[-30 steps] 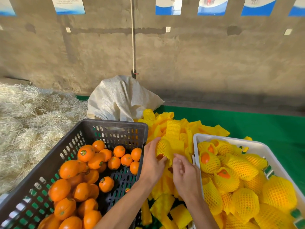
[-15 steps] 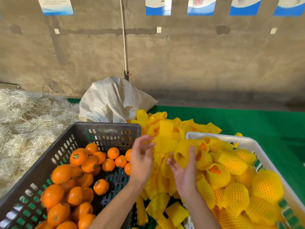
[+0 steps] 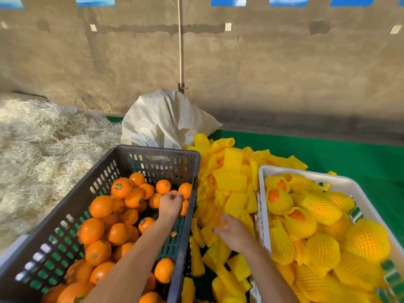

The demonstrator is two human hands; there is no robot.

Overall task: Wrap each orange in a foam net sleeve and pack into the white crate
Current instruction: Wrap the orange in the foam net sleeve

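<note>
Loose oranges (image 3: 121, 189) fill the black crate (image 3: 153, 149) on the left. My left hand (image 3: 170, 205) reaches into its far right corner, fingers curled over an orange (image 3: 185, 207) that it mostly hides. My right hand (image 3: 235, 234) hovers low over the pile of yellow foam net sleeves (image 3: 229, 180) between the crates, fingers loosely bent and holding nothing. The white crate (image 3: 306, 172) on the right holds several oranges wrapped in yellow sleeves (image 3: 321, 206).
A white woven sack (image 3: 166, 121) lies behind the black crate, against a concrete wall with a thin pole (image 3: 180, 40). Pale straw (image 3: 43, 149) covers the floor on the left. A green mat (image 3: 338, 154) spreads behind and to the right of the white crate.
The wrapped orange left my hands and lies in the white crate. My left hand moved left and down into the black crate onto an orange. My right hand dropped over the sleeve pile.
</note>
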